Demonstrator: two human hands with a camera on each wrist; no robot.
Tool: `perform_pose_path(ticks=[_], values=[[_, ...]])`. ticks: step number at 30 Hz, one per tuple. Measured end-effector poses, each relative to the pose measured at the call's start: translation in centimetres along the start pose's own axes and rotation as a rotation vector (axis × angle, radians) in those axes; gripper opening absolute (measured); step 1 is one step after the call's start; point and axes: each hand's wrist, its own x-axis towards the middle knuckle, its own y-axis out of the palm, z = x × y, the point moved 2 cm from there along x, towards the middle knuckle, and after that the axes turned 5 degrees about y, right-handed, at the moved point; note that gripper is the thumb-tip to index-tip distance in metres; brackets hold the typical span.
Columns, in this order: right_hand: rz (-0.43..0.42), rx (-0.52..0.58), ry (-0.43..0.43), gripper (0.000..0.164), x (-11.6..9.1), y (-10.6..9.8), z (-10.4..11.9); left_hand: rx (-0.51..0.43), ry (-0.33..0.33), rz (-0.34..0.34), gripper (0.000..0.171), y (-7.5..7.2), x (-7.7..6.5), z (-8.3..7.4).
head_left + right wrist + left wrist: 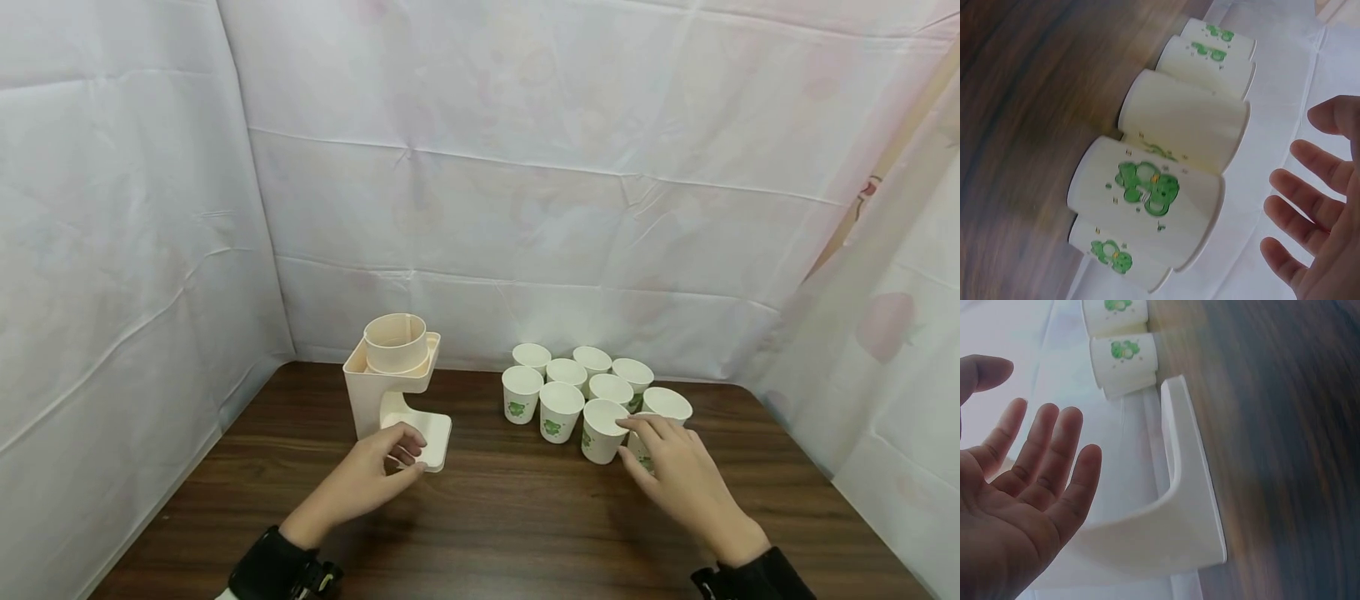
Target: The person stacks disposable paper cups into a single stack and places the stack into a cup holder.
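Note:
Several white paper cups with green bear prints stand upright in close rows, mouths up. My right hand hovers at the front right of the group, fingers loosely spread and holding nothing. In the head view its fingertips overlap the rim of a front cup, and it partly hides another. The right wrist view shows a gap between the fingers and the nearest cup. On the left stands a cream plastic stand with a round open cylinder on top. My left hand, empty with fingers relaxed, is in front of its flat base.
All this stands on a dark wood-grain table. Pale cloth hangs along the table's back, with more cloth on the left and right sides. Both wrists wear black straps.

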Motion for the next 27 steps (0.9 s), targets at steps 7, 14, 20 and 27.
perform_pose_path(ticks=[7, 14, 20, 27], values=[[0.012, -0.002, 0.048, 0.037, 0.1, -0.3, -1.2, -0.018, 0.001, 0.043, 0.022, 1.0, 0.3, -0.1], [0.043, -0.023, 0.08, 0.043, 0.1, 0.0, -2.7, -0.034, 0.018, 0.059, 0.02, 1.6, 0.6, -0.3], [0.115, -0.058, 0.119, 0.046, 0.3, 0.3, -3.5, -0.039, 0.031, 0.084, 0.022, 2.1, 0.9, -0.2], [0.182, -0.062, 0.162, 0.051, 0.5, 0.8, -4.1, -0.035, 0.03, 0.152, 0.026, 3.3, 1.6, -0.3]])
